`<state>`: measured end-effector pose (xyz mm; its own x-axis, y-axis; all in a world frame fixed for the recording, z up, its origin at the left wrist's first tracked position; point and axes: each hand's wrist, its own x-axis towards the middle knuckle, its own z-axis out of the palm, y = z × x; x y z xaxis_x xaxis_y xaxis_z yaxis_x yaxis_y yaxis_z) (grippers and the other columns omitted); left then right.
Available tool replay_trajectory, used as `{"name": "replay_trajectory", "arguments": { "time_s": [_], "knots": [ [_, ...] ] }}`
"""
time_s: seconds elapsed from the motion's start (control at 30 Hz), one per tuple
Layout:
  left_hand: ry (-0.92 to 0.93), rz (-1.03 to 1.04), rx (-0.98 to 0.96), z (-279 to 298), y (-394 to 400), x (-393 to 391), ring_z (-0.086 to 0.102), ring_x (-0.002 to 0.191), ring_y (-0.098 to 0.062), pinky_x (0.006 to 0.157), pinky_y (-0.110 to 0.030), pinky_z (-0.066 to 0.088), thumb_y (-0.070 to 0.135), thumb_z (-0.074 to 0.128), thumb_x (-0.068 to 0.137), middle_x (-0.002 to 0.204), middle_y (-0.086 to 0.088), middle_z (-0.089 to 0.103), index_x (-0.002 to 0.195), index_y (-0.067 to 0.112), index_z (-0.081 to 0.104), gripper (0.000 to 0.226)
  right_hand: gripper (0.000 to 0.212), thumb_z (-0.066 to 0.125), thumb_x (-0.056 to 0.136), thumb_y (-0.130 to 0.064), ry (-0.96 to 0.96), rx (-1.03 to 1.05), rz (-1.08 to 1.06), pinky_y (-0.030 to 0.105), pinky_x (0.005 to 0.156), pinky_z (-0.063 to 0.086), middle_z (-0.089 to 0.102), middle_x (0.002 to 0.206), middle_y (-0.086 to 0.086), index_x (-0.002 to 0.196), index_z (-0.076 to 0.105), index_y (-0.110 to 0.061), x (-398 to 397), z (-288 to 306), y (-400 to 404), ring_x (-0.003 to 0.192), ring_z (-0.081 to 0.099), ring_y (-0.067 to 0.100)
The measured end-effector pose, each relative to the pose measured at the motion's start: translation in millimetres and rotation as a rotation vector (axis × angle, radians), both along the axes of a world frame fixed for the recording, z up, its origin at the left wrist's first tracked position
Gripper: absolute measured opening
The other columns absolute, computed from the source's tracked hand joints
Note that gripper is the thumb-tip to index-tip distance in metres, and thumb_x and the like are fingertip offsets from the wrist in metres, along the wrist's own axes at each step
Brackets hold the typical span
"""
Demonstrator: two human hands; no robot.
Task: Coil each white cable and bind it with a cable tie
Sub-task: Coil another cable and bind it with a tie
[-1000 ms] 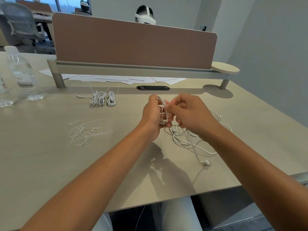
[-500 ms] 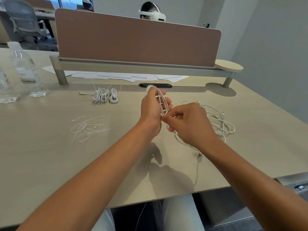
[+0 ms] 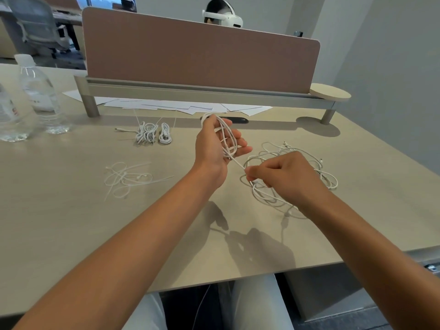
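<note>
My left hand is raised over the middle of the table, with a coil of white cable looped over its palm and the thumb pressing the top of the loops. From the coil a strand runs down to my right hand, which pinches it between thumb and fingertips. Under and behind that hand a loose tangle of white cable lies on the table. Two bound cable coils sit at the back left. Several loose cable ties lie in a heap to the left.
Two water bottles stand at the far left. A brown divider panel on a grey rail crosses the back, with papers under it and a person in a headset behind. The table's front edge is near my legs.
My left hand has lifted and spread its fingers with the coil on it. My right hand has moved down and to the right, drawing a strand out from the coil.
</note>
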<state>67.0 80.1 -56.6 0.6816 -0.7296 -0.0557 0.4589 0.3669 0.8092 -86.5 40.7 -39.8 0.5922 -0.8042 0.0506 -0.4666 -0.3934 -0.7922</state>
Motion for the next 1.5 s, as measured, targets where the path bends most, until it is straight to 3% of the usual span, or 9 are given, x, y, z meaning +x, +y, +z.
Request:
{"name": "replay_trajectory", "arguments": {
  "time_s": [0.17,0.4,0.63,0.73,0.87,1.07,1.17,1.4,1.5],
  "knots": [
    [-0.033,-0.007,0.006,1,1,-3,0.066,0.065,-0.024,0.072,-0.044,0.064,0.038,0.041,0.111,0.076,-0.012,0.066,0.103,0.009,0.064,0.038,0.018,0.081,0.086,-0.026,0.027,-0.102,0.022,0.012,0.037,0.026,0.045,0.037,-0.009,0.073,0.082,-0.014,4,8,3,0.033,0.036,0.009],
    [-0.017,-0.008,0.013,2,5,-4,0.066,0.065,-0.024,0.070,-0.042,0.064,0.036,0.045,0.110,0.075,-0.011,0.067,0.099,0.011,0.065,0.034,0.018,0.081,0.085,-0.028,0.093,-0.172,0.032,0.023,0.052,0.033,0.054,0.041,-0.013,0.068,0.081,-0.022,4,11,2,0.042,0.047,0.004],
    [-0.044,-0.048,0.036,4,10,-10,0.074,0.073,-0.035,0.071,-0.047,0.065,0.039,0.040,0.111,0.072,-0.015,0.065,0.097,0.006,0.058,0.040,0.016,0.082,0.081,-0.037,0.298,-0.356,-0.048,0.036,0.060,0.057,0.068,0.058,-0.009,0.070,0.081,-0.026,10,17,-10,0.061,0.062,0.016],
    [-0.091,-0.074,0.068,5,12,-11,0.077,0.085,-0.040,0.076,-0.048,0.065,0.039,0.037,0.112,0.076,-0.019,0.071,0.099,0.005,0.056,0.041,0.016,0.080,0.085,-0.038,0.378,-0.501,-0.060,0.027,0.056,0.046,0.070,0.064,-0.004,0.075,0.080,-0.026,14,26,-14,0.064,0.063,0.018],
    [-0.148,-0.073,0.109,8,13,-9,0.078,0.080,-0.032,0.071,-0.038,0.065,0.040,0.037,0.112,0.089,-0.019,0.078,0.104,0.007,0.059,0.040,0.014,0.077,0.091,-0.037,0.416,-0.587,-0.008,0.022,0.053,0.033,0.068,0.071,-0.006,0.085,0.080,-0.025,19,32,-11,0.065,0.059,0.015],
    [-0.156,-0.109,0.098,12,16,-7,0.076,0.080,-0.027,0.061,-0.032,0.060,0.035,0.044,0.110,0.097,-0.020,0.077,0.102,0.010,0.061,0.032,0.008,0.079,0.090,-0.033,0.387,-0.570,0.110,0.029,0.060,0.047,0.070,0.077,-0.005,0.091,0.084,-0.026,20,35,-7,0.070,0.061,0.017],
    [-0.179,-0.129,0.119,12,19,-7,0.075,0.076,-0.024,0.061,-0.031,0.058,0.037,0.045,0.109,0.090,-0.014,0.077,0.099,0.011,0.062,0.032,0.008,0.080,0.089,-0.034,0.389,-0.549,0.112,0.027,0.059,0.045,0.071,0.076,-0.004,0.090,0.084,-0.027,20,37,-7,0.070,0.062,0.018],
    [-0.217,-0.147,0.209,11,16,-15,0.075,0.068,-0.017,0.073,-0.043,0.066,0.038,0.044,0.110,0.079,-0.004,0.078,0.100,0.009,0.063,0.036,0.009,0.074,0.091,-0.032,0.457,-0.674,0.015,0.026,0.059,0.047,0.071,0.078,-0.001,0.090,0.081,-0.025,24,38,-9,0.069,0.062,0.017],
    [-0.211,-0.150,0.263,9,13,-18,0.076,0.078,-0.023,0.078,-0.051,0.065,0.038,0.047,0.109,0.086,-0.008,0.078,0.096,0.010,0.068,0.037,0.018,0.069,0.094,-0.036,0.472,-0.784,0.014,0.033,0.068,0.056,0.070,0.079,0.002,0.089,0.078,-0.022,26,35,-8,0.072,0.064,0.021]
  ]
}}
